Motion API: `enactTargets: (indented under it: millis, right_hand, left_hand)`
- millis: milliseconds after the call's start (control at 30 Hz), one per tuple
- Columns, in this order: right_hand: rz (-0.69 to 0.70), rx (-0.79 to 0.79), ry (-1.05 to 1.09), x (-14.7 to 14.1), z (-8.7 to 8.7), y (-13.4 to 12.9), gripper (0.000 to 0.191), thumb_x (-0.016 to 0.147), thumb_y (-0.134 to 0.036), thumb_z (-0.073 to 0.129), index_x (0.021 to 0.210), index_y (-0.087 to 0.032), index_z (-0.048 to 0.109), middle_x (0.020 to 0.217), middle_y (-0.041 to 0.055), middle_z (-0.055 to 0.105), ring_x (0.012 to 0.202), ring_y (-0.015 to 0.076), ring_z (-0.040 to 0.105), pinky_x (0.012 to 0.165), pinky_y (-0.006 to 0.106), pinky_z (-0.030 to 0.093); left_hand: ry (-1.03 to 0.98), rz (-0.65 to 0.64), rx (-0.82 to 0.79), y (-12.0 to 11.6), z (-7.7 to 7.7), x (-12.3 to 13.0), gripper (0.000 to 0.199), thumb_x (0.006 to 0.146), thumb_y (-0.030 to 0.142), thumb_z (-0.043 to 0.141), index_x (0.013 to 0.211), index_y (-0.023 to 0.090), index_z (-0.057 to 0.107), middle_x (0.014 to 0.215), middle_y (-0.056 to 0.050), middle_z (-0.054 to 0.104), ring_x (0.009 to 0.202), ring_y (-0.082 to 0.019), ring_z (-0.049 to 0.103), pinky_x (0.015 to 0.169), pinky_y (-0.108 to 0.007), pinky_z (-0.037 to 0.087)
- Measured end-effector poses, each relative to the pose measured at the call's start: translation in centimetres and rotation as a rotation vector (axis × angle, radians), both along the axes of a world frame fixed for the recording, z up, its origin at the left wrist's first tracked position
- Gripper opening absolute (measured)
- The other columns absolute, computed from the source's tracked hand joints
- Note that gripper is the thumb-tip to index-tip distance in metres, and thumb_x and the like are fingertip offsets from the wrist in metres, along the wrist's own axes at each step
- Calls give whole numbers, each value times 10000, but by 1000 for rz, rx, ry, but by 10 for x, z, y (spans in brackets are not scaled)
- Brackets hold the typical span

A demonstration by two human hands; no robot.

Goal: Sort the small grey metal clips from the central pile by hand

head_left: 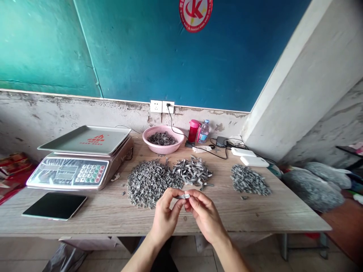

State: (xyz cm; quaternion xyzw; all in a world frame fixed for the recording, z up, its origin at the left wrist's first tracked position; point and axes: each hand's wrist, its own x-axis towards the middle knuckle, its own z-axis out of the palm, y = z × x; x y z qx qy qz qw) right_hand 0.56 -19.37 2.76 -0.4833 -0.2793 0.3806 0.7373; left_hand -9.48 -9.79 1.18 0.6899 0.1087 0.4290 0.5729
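Observation:
My left hand (166, 214) and my right hand (204, 216) are raised together over the front of the wooden table (249, 215). Their fingertips pinch a small grey-and-white clip (183, 196) between them. Just behind my left hand lies a large heap of small grey clips (150, 184). Beside that heap is a tangle of longer grey strips (193, 172). A smaller heap of grey pieces (249, 180) sits further right, beyond my right hand.
A digital price scale (82, 156) stands at the left, with a dark tablet (55, 206) in front of it. At the back are a pink basket (147, 139) of grey pieces, a water bottle (203, 132), a red cup (193, 130), white power banks (243, 152) and cables.

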Motion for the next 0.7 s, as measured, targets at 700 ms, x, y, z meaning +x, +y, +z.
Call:
enactTargets:
  millis: [700]
  right_hand:
    - [232, -295, -443, 20, 43, -16, 160, 811, -263, 612, 817, -114, 555, 641, 24, 615, 562, 111, 576, 581, 232, 454]
  left_hand:
    - [37, -159, 265, 6, 11, -7, 89, 875, 194, 546, 953, 186, 588, 933, -44, 555, 934, -150, 510, 845, -285, 396]
